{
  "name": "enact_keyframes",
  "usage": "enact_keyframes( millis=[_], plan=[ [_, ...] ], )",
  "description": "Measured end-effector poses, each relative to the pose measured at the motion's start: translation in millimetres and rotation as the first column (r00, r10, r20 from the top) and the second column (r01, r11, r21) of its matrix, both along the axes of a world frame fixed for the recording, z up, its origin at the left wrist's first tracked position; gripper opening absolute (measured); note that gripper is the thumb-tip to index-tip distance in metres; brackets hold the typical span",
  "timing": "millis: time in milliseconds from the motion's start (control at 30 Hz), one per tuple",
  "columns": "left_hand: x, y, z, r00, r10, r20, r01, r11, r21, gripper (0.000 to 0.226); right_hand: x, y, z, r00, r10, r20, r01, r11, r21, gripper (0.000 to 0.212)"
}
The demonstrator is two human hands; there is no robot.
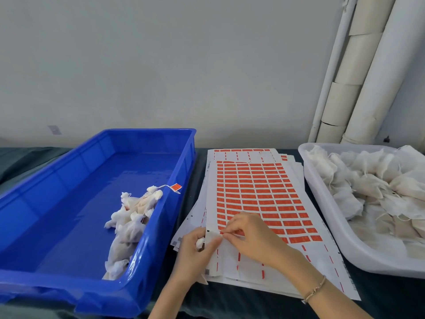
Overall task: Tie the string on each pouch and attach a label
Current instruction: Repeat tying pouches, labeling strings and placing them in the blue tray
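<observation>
A stack of white sheets with rows of red labels (259,192) lies on the dark table between two bins. My left hand (195,252) grips a small white pouch (200,243) at the sheet's lower left edge. My right hand (250,233) pinches at the sheet right beside the left thumb; whether it holds a label or string is too small to tell. Several tied pouches (131,217) lie in the blue bin (69,226), one with a red label (176,187) hanging over the rim. Many untied pouches (372,187) fill the white bin (326,217).
A grey wall stands behind the table. White pipes and cardboard tubes (358,72) lean at the back right. A dark cloth (230,302) covers the table, showing along the near edge between the bins.
</observation>
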State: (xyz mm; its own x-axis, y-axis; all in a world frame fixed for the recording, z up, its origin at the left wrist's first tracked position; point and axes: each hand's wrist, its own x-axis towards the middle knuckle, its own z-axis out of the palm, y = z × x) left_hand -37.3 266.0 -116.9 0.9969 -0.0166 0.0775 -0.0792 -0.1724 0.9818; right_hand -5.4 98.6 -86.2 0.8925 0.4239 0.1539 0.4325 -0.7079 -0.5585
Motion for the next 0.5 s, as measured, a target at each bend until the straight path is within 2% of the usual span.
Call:
enact_keyframes(
  millis=[167, 400, 500],
  plan=[
    [0.6, 2.2, 1.3, 0.998, -0.032, -0.046, 0.032, 0.999, 0.0, 0.013, 2.9, 2.1, 1.2, 0.999, -0.004, -0.031, 0.003, 1.0, -0.028, 0.021],
    [0.8, 3.6, 4.1, 0.994, -0.014, -0.106, 0.019, 0.999, 0.042, 0.01, 4.3, 3.9, -1.0, 1.0, -0.003, -0.003, 0.003, 0.997, -0.075, 0.022],
    [0.7, 5.1, 5.5, 0.993, -0.012, -0.121, 0.018, 0.999, 0.05, 0.012, 3.4, 5.0, -2.1, 0.999, -0.034, 0.018, 0.035, 0.998, -0.051, 0.016]
  ],
)
